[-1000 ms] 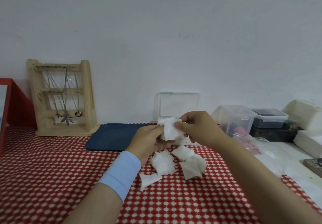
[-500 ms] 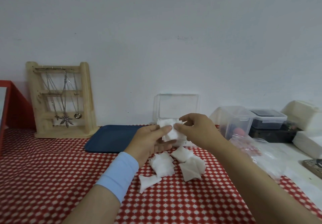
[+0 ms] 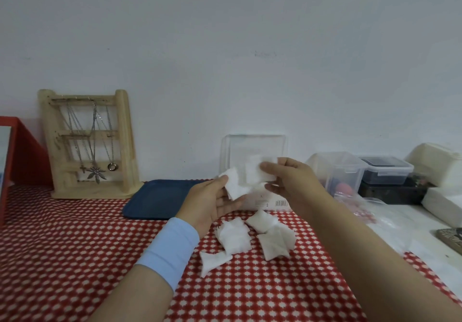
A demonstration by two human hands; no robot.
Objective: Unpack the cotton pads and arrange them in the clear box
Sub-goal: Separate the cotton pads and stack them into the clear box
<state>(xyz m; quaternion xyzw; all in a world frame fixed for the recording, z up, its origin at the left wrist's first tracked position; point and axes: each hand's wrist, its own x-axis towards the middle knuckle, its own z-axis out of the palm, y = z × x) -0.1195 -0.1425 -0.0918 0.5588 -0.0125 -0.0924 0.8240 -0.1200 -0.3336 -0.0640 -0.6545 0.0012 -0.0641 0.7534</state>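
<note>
The right hand (image 3: 291, 184) pinches one thin white cotton pad (image 3: 260, 171), the left hand (image 3: 208, 202) grips the stack (image 3: 233, 186); the clear plastic box (image 3: 252, 146) stands just behind.

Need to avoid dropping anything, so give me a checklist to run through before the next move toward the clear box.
1. Left hand grips the first pad: ok.
2. Right hand pinches the second pad: ok.
3. The two held pads fully apart: cannot tell, their edges meet in this view.
4. Clear box has its lid open and upright: ok.
5. Free room inside the box: cannot tell, the hands hide it.
6. Loose pads boxed: not ok, they lie on the checked cloth in front of the box.
</note>
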